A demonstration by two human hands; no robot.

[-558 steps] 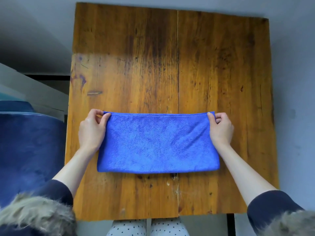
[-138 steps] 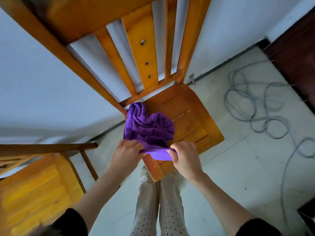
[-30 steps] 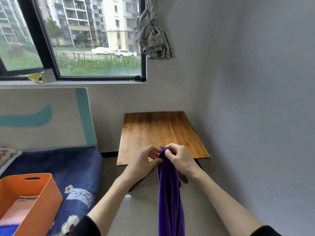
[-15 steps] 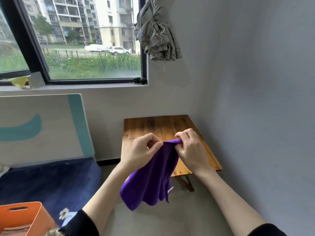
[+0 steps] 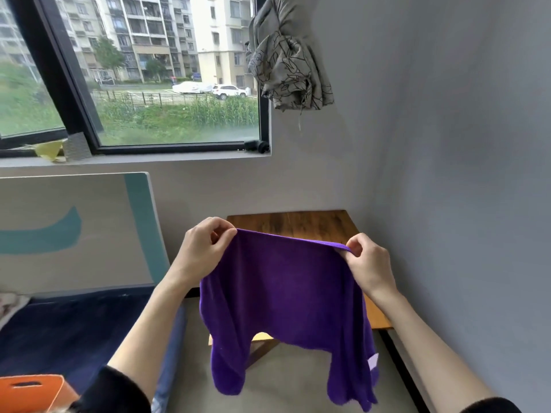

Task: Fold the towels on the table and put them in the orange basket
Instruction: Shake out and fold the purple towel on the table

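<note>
Towel, purple (image 5: 286, 296): one item, held in the air in front of the person, above the floor and short of the wooden surface (image 5: 301, 223).

Head view.
- Left grip (image 5: 205, 248): closed on the towel's top left corner, thumb and bent fingers pinching the hem.
- Right grip (image 5: 368, 263): closed on the top right corner, same pinch; a little lower than the left, so the top edge slopes down toward it.
- Cloth between the grips: top hem nearly taut, with slight sag. Below the grips it hangs free, uneven, with two long lobes at the sides and a raised notch in the middle; a pale label shows near the bottom under the right grip.
- Surface: beyond the grips, partly hidden behind the cloth, bare where visible.
- Orange basket (image 5: 32, 391): low and to the left of the left grip, on the bed (image 5: 68, 329); only its rim shows.

Step in hand, as judged: spreading the towel before laying it down to fold.
Handling notes: level the two grips; draw them apart until the hem is straight; let the lower edge hang clear before carrying it forward; lay the far edge on the surface first, flat.
</note>
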